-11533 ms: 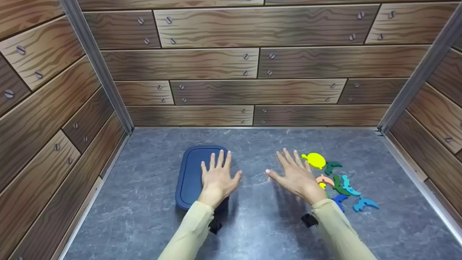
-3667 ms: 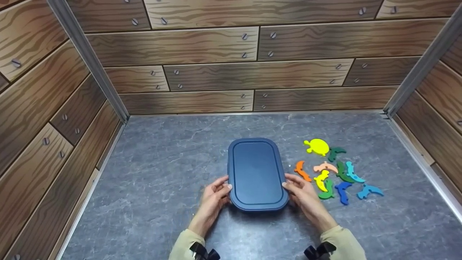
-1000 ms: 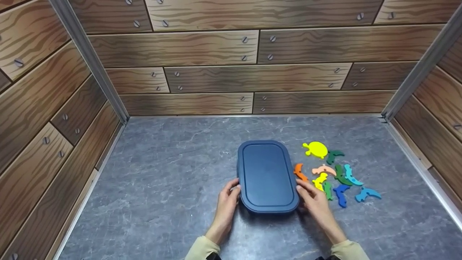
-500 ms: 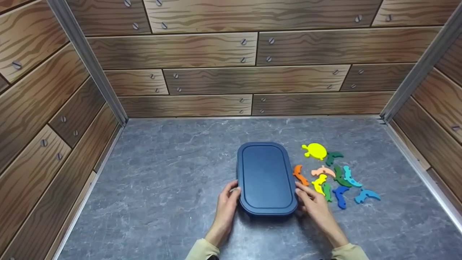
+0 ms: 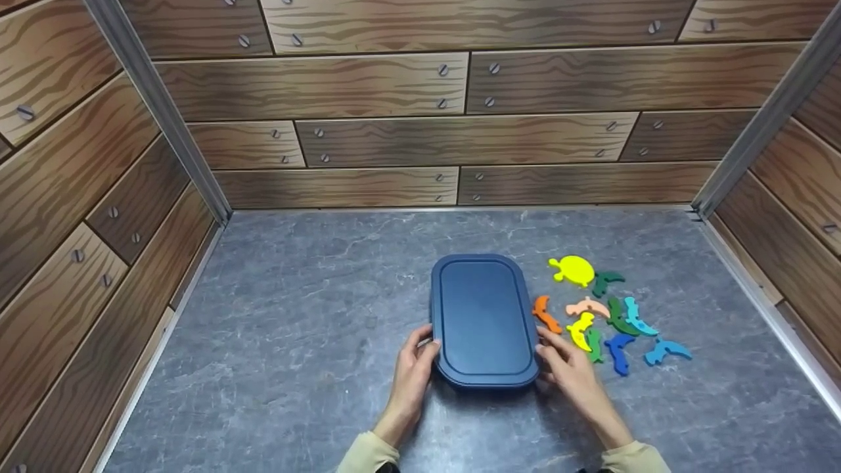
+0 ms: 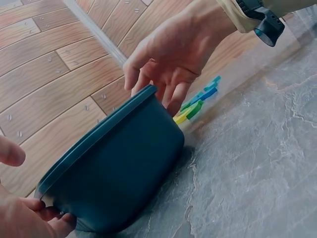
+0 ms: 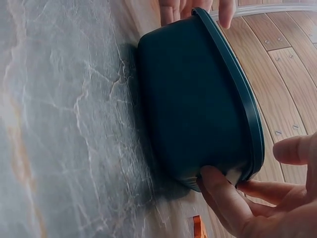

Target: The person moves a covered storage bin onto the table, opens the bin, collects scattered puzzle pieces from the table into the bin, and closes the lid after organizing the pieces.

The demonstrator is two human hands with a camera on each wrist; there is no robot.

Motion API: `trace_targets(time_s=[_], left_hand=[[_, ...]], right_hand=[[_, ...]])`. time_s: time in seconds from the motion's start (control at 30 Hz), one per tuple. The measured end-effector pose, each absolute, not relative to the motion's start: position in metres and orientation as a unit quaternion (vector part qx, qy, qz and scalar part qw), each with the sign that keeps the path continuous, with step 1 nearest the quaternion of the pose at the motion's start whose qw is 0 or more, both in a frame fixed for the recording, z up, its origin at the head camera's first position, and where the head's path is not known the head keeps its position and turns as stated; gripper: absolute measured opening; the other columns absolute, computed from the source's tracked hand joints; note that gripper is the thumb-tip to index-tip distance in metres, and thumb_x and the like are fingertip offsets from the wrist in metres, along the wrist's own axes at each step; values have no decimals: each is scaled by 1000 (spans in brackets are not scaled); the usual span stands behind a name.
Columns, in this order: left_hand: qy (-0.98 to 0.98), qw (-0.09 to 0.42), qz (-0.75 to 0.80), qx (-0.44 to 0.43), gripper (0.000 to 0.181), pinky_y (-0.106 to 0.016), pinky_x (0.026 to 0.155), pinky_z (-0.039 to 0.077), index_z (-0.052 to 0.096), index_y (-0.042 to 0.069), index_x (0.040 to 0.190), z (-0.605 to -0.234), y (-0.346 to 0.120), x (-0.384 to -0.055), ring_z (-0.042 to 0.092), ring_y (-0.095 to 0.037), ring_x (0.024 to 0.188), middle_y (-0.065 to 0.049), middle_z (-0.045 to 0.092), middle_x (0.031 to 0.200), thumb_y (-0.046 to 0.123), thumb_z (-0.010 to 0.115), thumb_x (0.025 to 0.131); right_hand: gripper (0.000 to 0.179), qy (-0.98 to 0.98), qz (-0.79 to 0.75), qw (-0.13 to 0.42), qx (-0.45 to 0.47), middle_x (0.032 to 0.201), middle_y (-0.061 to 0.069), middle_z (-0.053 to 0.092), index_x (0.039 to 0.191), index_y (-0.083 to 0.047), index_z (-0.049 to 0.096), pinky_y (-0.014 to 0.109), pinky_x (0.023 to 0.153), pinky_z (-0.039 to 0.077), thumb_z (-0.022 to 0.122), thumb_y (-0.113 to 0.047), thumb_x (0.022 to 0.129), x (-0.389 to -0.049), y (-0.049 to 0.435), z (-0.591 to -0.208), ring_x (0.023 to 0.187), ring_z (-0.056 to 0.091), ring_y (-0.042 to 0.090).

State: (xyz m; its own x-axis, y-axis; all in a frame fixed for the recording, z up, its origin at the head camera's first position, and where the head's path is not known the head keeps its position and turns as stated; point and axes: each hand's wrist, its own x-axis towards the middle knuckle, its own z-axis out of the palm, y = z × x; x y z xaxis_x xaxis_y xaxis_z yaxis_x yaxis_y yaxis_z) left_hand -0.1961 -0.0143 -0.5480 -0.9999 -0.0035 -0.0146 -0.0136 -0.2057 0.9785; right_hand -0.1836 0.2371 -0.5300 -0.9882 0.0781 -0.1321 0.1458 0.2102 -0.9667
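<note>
A dark blue rectangular storage box [image 5: 486, 318] with its lid on stands on the grey tabletop, right of the middle. My left hand [image 5: 412, 374] is at its near left side and my right hand [image 5: 575, 381] at its near right side. In the left wrist view, the left fingers [image 6: 59, 223] curl against the wall below the lid's rim, with the thumb raised off the lid. The right fingers [image 7: 225, 198] touch the opposite wall likewise, thumb apart from the lid. What the box contains is hidden.
Right of the box lie several small flat pieces: a yellow turtle [image 5: 573, 270], an orange curved piece [image 5: 544, 314] close to the box wall, and blue [image 5: 617, 353], green and pink ones. Wood-patterned walls [image 5: 381, 187] enclose the tabletop at back and sides.
Earliest, both hands were spread flat and the box stood at left. It came to the middle between both hands, then slid slightly right toward the pieces. Over the last second it has stayed still.
</note>
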Motion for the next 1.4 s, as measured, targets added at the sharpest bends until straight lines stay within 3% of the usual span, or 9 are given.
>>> trace_targets(time_s=[0.4,1.1,1.17,1.3,1.4], left_hand=[[637,-9,771,-10,38,-32,98,43,56,-5,130,-547,-12,-196,61,-23,108,-18,58,127,10,56,96],[625,3,780,0,42,-30,96,44,50,-6,136,-546,-9,-195,61,-25,111,-19,55,131,9,53,97],[625,2,781,5,43,-30,97,44,49,-7,137,-546,-9,-195,60,-27,113,-20,54,133,9,53,98],[628,-2,778,8,44,-32,99,43,46,-9,138,-544,-10,-194,59,-29,116,-22,52,135,8,52,98],[631,-4,776,2,44,-34,101,42,47,-9,137,-543,-10,-195,59,-29,116,-22,53,133,7,52,97]], right_hand=[[48,785,-616,12,73,134,24,55,147,-3,46,34,81,56,47,-7,99,-182,236,-531,112,60,28],[48,794,-604,15,68,141,24,50,149,-7,44,39,80,57,49,-14,102,-181,235,-531,116,59,32],[48,792,-607,21,69,142,24,49,149,-7,43,39,78,58,50,-17,102,-181,235,-529,112,62,31],[49,804,-591,20,67,139,22,51,148,-8,45,36,69,58,52,-23,103,-181,235,-526,85,66,27],[47,840,-540,-3,53,134,19,53,146,-6,48,30,71,54,52,-24,103,-181,236,-524,84,59,23]])
